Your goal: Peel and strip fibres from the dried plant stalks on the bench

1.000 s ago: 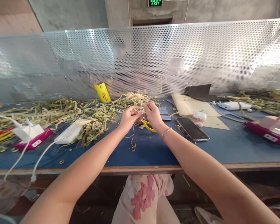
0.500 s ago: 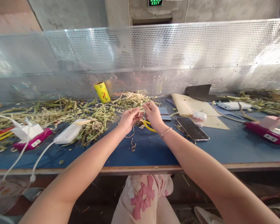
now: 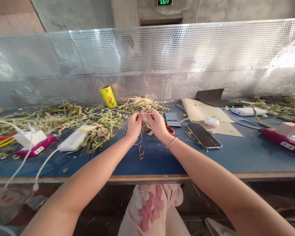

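My left hand (image 3: 134, 126) is closed, with thumb and index finger pinched together over the middle of the blue table. Right beside it, my right hand (image 3: 157, 124) pinches too, and the fingertips of both almost meet. Between them shows a small pale plant piece (image 3: 144, 118), largely covered by the fingers. Beneath my right hand lies a tool with a red-orange looped handle (image 3: 171, 130); the hand hides the remainder of it. A thin brown string (image 3: 141, 152) trails on the table below. Behind the hands is a heap of dry pale green stalks (image 3: 142, 104).
More dried plants (image 3: 98, 131) spread over the left side, near a white power bank (image 3: 75, 139) and a magenta power strip (image 3: 36, 149). A yellow tube (image 3: 108, 97) leans before the perforated metal screen (image 3: 157, 62). To the right lie a phone (image 3: 204, 136) and cardboard (image 3: 200, 110).
My hands have turned, with the fingertips drawn closer together, and the pale piece shows less. My left hand's fingers are now more curled. The tool's red-orange loop shows where a yellow one did.
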`<state>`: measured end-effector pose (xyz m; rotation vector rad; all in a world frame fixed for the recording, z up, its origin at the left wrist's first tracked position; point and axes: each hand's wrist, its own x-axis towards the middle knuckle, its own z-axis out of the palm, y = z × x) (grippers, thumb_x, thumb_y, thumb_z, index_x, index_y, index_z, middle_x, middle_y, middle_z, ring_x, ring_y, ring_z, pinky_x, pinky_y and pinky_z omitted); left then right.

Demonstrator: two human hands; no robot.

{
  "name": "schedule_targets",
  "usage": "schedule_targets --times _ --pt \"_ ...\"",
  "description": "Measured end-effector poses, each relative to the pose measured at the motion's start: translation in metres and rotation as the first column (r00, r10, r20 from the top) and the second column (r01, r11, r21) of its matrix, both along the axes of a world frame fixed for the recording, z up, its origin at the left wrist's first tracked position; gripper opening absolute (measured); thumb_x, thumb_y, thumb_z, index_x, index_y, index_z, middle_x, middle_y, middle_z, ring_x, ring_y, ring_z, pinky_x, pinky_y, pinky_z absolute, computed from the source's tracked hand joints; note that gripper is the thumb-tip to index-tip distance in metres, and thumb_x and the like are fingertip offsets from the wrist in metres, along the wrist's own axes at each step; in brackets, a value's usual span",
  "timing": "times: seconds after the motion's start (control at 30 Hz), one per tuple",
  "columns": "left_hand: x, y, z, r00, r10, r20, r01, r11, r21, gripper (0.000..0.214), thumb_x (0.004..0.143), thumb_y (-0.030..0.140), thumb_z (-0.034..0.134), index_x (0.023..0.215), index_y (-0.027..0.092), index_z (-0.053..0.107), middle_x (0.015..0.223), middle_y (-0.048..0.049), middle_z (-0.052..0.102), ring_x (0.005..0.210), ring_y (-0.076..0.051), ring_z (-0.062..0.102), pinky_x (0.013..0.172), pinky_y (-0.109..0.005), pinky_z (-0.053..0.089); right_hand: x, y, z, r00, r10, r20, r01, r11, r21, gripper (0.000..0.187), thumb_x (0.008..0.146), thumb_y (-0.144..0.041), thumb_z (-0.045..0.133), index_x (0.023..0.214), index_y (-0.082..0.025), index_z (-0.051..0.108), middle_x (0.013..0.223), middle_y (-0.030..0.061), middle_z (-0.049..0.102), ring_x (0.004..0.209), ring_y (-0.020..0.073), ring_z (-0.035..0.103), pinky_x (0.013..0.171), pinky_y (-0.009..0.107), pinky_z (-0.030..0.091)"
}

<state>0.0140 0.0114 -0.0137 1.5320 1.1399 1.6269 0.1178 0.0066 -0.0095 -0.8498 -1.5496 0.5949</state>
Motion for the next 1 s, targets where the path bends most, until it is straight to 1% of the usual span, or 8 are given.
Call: schedule_targets --times 0.07,0.17,0.33,0.43,0.57,0.73,0.87,1.0 --pt "-0.001 0.0 0.0 0.999 0.03 -0.036 -0.029 0.999 0.038 0.026 0.078 0.04 0.049 0.066 0.017 0.05 0.048 0.0045 0.042 0.044 -0.008 0.042 0.044 -0.021 0.032 0.0 0.002 -0.001 0.999 0.013 -0.046 -0.014 1.0 -0.013 0.015 0.079 -0.033 0.044 0.074 -0.02 0.048 0.049 -0.0066 0.038 0.045 0.0076 0.034 0.046 0.02 0.025" --pt "-0.002 -0.002 0.002 0.999 0.044 -0.032 -0.042 0.997 0.068 0.026 0.076 0.041 0.051 0.067 0.017 0.052 0.052 0.0039 0.046 0.047 -0.008 0.045 0.047 -0.021 0.034 0.002 0.008 -0.003 0.99 0.044 -0.13 -0.05 0.998 -0.037 0.014 0.078 -0.034 0.045 0.074 -0.02 0.047 0.048 -0.0073 0.036 0.043 0.0071 0.033 0.043 0.02 0.025" --pt "-0.001 -0.004 0.002 0.996 0.076 -0.05 -0.072 0.994 0.088 0.027 0.077 0.043 0.05 0.067 0.018 0.052 0.047 0.0046 0.042 0.045 -0.008 0.043 0.049 -0.022 0.035 0.004 0.013 -0.003 0.97 0.027 -0.24 -0.055 0.993 -0.109 0.015 0.076 -0.034 0.047 0.071 -0.02 0.047 0.046 -0.0081 0.035 0.04 0.0067 0.032 0.041 0.02 0.027" --pt "-0.003 -0.001 0.001 0.991 0.126 -0.048 -0.121 0.987 0.108 0.029 0.078 0.046 0.048 0.068 0.019 0.051 0.046 0.0045 0.041 0.045 -0.009 0.042 0.049 -0.022 0.034 0.005 0.013 -0.002 0.969 0.016 -0.245 -0.048 0.991 -0.126 0.016 0.075 -0.034 0.049 0.068 -0.02 0.047 0.045 -0.0079 0.035 0.04 0.0063 0.032 0.042 0.02 0.028" --pt "-0.01 0.007 0.0 0.98 0.199 -0.016 -0.195 0.972 0.134 0.032 0.079 0.05 0.044 0.072 0.02 0.051 0.046 0.0043 0.04 0.045 -0.01 0.041 0.048 -0.023 0.032 0.004 0.013 -0.002 0.975 0.038 -0.22 -0.063 0.992 -0.111 0.018 0.074 -0.035 0.051 0.066 -0.019 0.047 0.045 -0.0077 0.035 0.041 0.0064 0.032 0.043 0.02 0.028" --pt "-0.017 0.015 0.0 0.972 0.234 0.016 -0.234 0.967 0.1 0.031 0.079 0.05 0.043 0.077 0.02 0.052 0.047 0.0044 0.04 0.044 -0.01 0.041 0.047 -0.023 0.031 0.0 0.008 -0.001 0.98 0.063 -0.187 -0.081 0.992 -0.093 0.018 0.072 -0.035 0.052 0.066 -0.018 0.05 0.047 -0.0066 0.038 0.044 0.0065 0.032 0.044 0.02 0.027" --pt "-0.017 0.01 0.004 0.972 0.237 0.013 -0.237 0.967 0.099 0.028 0.081 0.046 0.042 0.073 0.02 0.049 0.045 0.005 0.039 0.043 -0.009 0.04 0.048 -0.023 0.032 0.0 0.005 0.001 0.97 0.06 -0.237 -0.096 0.985 -0.141 0.02 0.071 -0.037 0.054 0.066 -0.018 0.051 0.045 -0.0072 0.035 0.043 0.0063 0.03 0.042 0.02 0.025" --pt "-0.009 -0.006 0.012 0.975 0.196 -0.103 -0.172 0.964 0.204 0.024 0.08 0.039 0.047 0.065 0.02 0.043 0.044 0.0061 0.037 0.042 -0.008 0.039 0.048 -0.023 0.032 0.006 0.009 0.004 0.935 -0.004 -0.355 -0.082 0.97 -0.228 0.021 0.068 -0.038 0.056 0.064 -0.018 0.05 0.04 -0.0094 0.03 0.037 0.0051 0.025 0.038 0.021 0.02"
